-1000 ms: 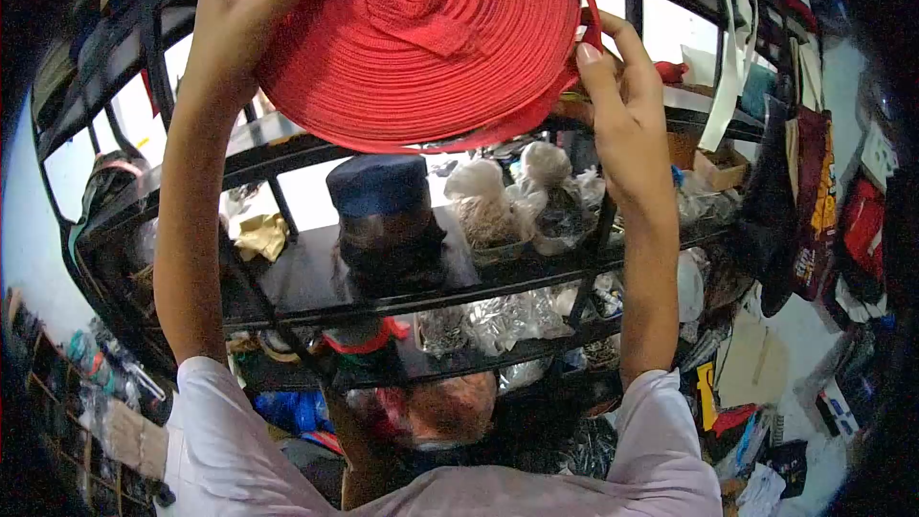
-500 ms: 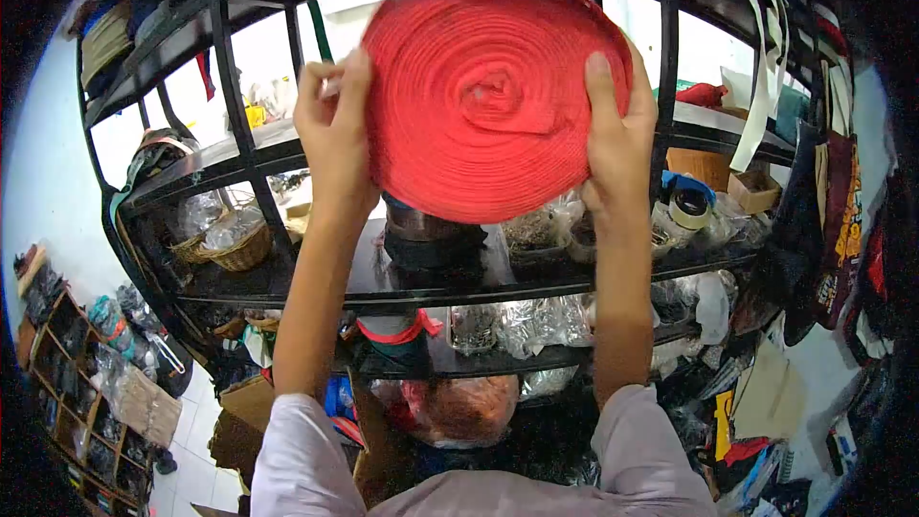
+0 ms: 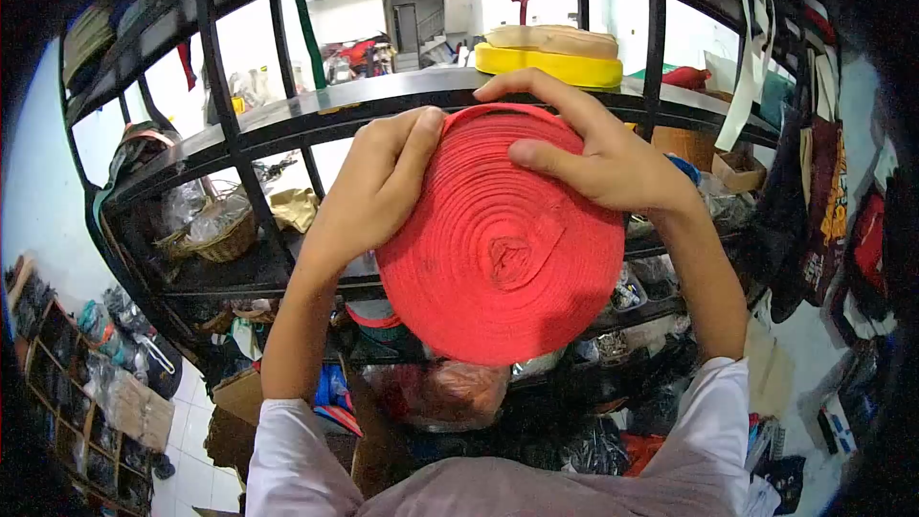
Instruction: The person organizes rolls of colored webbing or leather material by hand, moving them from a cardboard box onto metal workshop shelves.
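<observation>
Big flat roll of red woven fabric tape (image 3: 498, 249), wound in a tight coil, held up in front of a black metal shelving rack (image 3: 316, 120), face toward the camera. Both hands on it. Left hand (image 3: 378, 187) clasps the roll's upper left edge, thumb across the face, fingers wrapped behind. Right hand (image 3: 598, 158) lies over the upper right part, fingers spread on the face and top rim, thumb pointing in toward the coil's centre. Both grips closed on the roll; it touches no shelf. Sleeves of a pale pink shirt (image 3: 287, 450) at the bottom of the frame.

Behind the roll's top edge, on the upper shelf board: a flat yellow tape roll (image 3: 546, 64) with a beige roll (image 3: 555, 38) stacked on it. Left on the middle shelf, a woven wicker basket (image 3: 225, 241) holding clear plastic bags. Beside it, crumpled yellowish cloth (image 3: 295, 206). Lower shelves are crowded with plastic-wrapped items, too cluttered to tell apart. White straps (image 3: 742, 57) hang at the rack's right side.
</observation>
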A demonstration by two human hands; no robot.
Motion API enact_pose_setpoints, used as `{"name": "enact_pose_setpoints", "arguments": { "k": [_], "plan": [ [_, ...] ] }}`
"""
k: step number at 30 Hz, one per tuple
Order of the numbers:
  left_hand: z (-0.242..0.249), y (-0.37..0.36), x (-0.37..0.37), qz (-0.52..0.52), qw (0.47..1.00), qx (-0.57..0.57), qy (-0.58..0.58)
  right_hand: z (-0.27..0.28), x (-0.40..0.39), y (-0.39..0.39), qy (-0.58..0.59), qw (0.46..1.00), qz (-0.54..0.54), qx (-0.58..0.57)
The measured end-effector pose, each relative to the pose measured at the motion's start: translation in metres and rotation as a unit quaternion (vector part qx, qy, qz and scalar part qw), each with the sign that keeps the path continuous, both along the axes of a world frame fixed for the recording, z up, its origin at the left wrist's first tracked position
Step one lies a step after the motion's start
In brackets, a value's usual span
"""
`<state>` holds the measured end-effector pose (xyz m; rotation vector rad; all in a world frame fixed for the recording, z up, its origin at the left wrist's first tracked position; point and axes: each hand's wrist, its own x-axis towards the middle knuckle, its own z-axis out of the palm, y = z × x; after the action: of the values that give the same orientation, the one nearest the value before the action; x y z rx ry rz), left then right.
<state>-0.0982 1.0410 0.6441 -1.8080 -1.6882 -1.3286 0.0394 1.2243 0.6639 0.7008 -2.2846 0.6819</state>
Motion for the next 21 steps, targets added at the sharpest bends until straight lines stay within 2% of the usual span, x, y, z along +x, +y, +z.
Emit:
{"name": "enact_pose_setpoints", "arguments": {
  "k": [1, 3, 5, 6, 7, 9, 10, 11, 13, 14, 15, 17, 18, 21],
  "plan": [
    [0.0, -0.006, -0.002, 0.048, 0.997, -0.055, -0.009, -0.002, 0.0, 0.0, -0.006, 1.0, 0.0, 0.014],
    [0.01, -0.014, -0.011, 0.058, 0.985, -0.145, -0.079, -0.002, 0.007, -0.005, -0.036, 0.999, -0.005, 0.007],
    [0.012, -0.019, -0.022, 0.053, 0.985, -0.156, -0.041, -0.003, 0.014, -0.011, -0.059, 0.996, 0.01, -0.059],
    [0.001, -0.016, -0.025, 0.006, 0.995, -0.104, -0.012, -0.004, 0.012, -0.009, -0.04, 0.998, 0.002, -0.042],
    [-0.005, -0.015, -0.028, 0.006, 0.994, -0.106, -0.015, -0.005, 0.01, -0.007, -0.02, 0.999, -0.006, -0.026],
    [-0.012, -0.014, -0.03, -0.04, 0.994, -0.067, -0.079, -0.004, 0.012, -0.007, -0.033, 0.998, 0.002, -0.054],
    [-0.008, -0.022, -0.027, 0.025, 0.997, -0.049, -0.045, -0.005, 0.013, -0.006, -0.021, 0.998, -0.012, -0.06],
    [-0.006, -0.026, -0.03, 0.045, 0.998, -0.021, -0.031, -0.005, 0.014, -0.006, -0.024, 0.998, -0.014, -0.06],
    [-0.006, -0.033, -0.021, 0.024, 0.999, 0.011, -0.045, -0.005, 0.019, -0.003, -0.03, 0.996, -0.038, -0.075],
    [-0.003, -0.041, -0.011, 0.036, 0.996, -0.038, -0.073, -0.005, 0.016, 0.003, 0.02, 0.998, -0.053, -0.019],
    [-0.008, -0.038, -0.007, 0.038, 0.995, -0.04, -0.079, -0.006, 0.015, 0.004, 0.014, 0.998, -0.052, -0.021],
    [-0.021, -0.027, 0.0, -0.055, 0.994, 0.047, -0.085, -0.008, 0.014, 0.004, 0.085, 0.988, -0.097, -0.081],
    [-0.029, -0.023, -0.002, -0.018, 0.996, 0.071, -0.057, -0.007, 0.009, 0.008, 0.115, 0.984, -0.086, -0.106],
    [-0.046, -0.006, -0.003, 0.076, 0.977, 0.195, 0.047, -0.005, 0.008, 0.009, 0.167, 0.977, -0.123, -0.045]
  ]
}}
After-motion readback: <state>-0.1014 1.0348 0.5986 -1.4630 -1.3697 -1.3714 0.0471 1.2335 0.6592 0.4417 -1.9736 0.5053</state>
